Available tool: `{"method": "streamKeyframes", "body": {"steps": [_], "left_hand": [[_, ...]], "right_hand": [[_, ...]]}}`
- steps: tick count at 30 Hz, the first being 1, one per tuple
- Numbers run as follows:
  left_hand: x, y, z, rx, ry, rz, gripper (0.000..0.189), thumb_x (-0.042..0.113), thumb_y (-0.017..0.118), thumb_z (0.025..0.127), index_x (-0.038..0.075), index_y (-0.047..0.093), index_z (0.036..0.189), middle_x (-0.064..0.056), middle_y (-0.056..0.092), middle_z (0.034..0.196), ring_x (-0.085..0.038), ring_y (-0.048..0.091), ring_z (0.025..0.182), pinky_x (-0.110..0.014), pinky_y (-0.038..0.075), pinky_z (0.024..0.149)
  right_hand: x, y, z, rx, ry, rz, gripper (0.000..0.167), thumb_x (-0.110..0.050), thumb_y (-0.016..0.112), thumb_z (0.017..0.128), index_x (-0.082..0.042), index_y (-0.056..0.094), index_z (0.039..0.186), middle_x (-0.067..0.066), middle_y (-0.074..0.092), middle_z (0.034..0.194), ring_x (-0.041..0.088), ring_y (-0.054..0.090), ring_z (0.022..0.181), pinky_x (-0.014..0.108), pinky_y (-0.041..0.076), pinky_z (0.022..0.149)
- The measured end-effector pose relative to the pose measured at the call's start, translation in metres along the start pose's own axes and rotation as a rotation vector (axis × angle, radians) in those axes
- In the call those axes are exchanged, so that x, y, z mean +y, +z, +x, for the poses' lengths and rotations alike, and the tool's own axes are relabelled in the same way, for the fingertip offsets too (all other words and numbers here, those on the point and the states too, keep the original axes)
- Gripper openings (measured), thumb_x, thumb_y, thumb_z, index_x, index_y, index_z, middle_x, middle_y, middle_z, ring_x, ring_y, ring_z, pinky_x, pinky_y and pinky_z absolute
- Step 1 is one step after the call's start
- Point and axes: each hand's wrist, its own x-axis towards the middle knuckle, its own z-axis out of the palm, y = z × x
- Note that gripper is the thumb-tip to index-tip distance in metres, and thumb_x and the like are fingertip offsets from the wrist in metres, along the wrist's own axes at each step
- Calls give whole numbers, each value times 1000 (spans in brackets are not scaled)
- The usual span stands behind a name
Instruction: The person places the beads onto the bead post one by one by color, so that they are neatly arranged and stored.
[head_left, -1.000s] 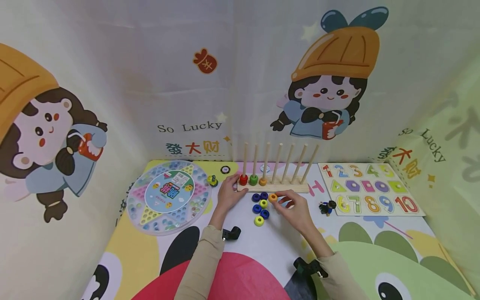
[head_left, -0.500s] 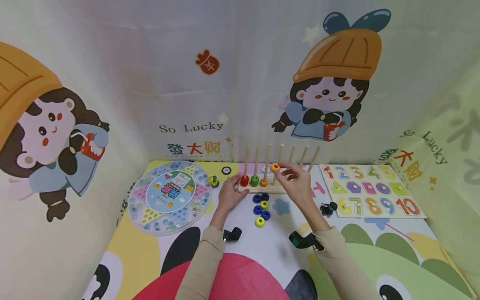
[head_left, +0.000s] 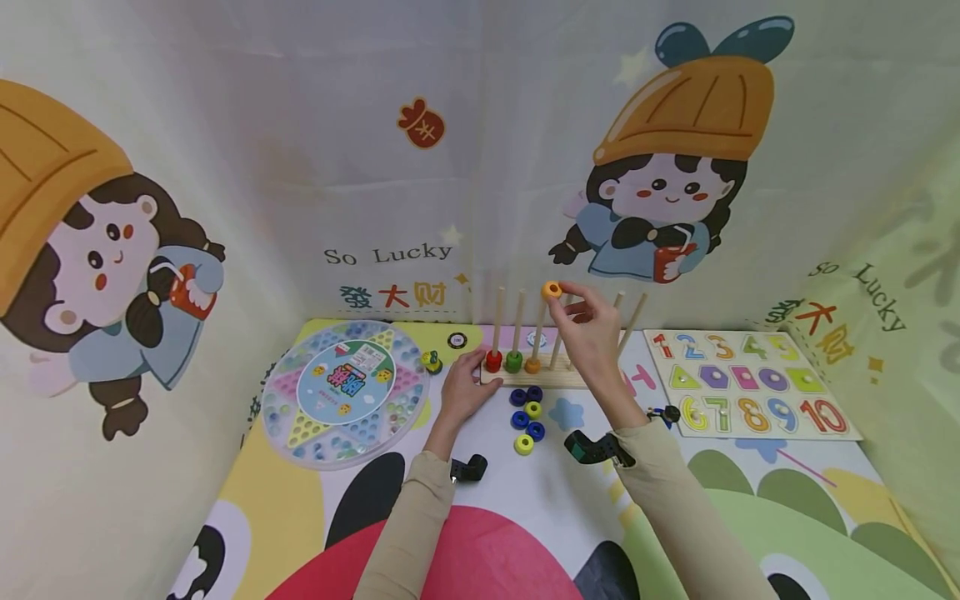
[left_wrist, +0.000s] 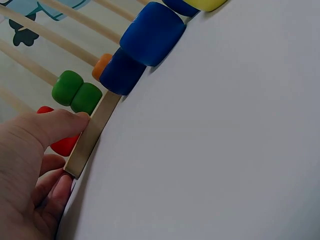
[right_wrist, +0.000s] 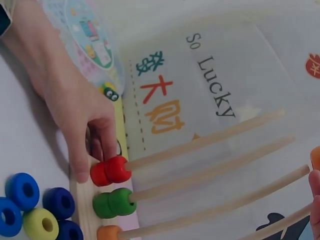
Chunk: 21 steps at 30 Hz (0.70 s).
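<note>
A wooden peg stand [head_left: 517, 379] stands by the back wall with several upright pegs. My left hand [head_left: 463, 390] grips its left end, thumb along the front and fingers behind the end. Two red beads [right_wrist: 111, 171] sit on the first peg and two green beads [right_wrist: 114, 203] on the second. A single orange bead [right_wrist: 108, 233] lies at the foot of the third. My right hand [head_left: 590, 332] pinches another orange bead [head_left: 547, 293] between thumb and fingertips, right at the tip of the third peg. Loose blue beads [left_wrist: 152, 35] and yellow beads [head_left: 523, 445] lie in front of the stand.
A round marble game board [head_left: 288, 437] lies at the left, with a small green and yellow toy [head_left: 431, 362] beside it. On the right are a number and shape puzzle board [head_left: 757, 427] and a small dark figurine [head_left: 670, 414]. A printed cloth wall [head_left: 510, 208] rises behind the stand.
My right hand has lifted the orange bead from beside the loose beads up to the top of the third peg. The left hand keeps its hold on the stand.
</note>
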Motion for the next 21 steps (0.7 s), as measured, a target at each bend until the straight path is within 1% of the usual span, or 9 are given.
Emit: {"method": "streamKeyframes", "body": {"steps": [5, 9, 16, 21], "left_hand": [[0, 0, 0, -4, -2, -6, 64, 25, 80, 82, 0, 57, 136, -16, 56, 135, -29, 57, 109, -36, 55, 83], [0, 1, 0, -3, -4, -5, 64, 25, 80, 82, 0, 57, 136, -16, 56, 135, -29, 57, 109, -37, 55, 83], [-1, 0, 1, -5, 14, -12, 64, 24, 80, 82, 0, 57, 137, -17, 56, 135, -30, 57, 110, -37, 55, 84], [0, 0, 0, -7, 11, -5, 64, 25, 79, 83, 0, 57, 137, -17, 55, 136, -31, 57, 110, -37, 55, 84]], "right_hand": [[0, 4, 6, 34, 9, -21, 25, -8, 74, 87, 2, 71, 111, 15, 69, 107, 25, 63, 70, 11, 47, 63], [0, 6, 8, 44, 13, -35, 25, -8, 73, 87, 2, 72, 109, 16, 70, 107, 27, 63, 67, 10, 45, 59], [0, 8, 12, 29, -9, -61, 21, -8, 74, 86, 2, 73, 105, 15, 72, 102, 27, 64, 65, 9, 44, 55], [0, 9, 12, 11, 6, -65, 22, -8, 73, 87, 2, 73, 106, 15, 71, 104, 27, 65, 64, 9, 44, 54]]}}
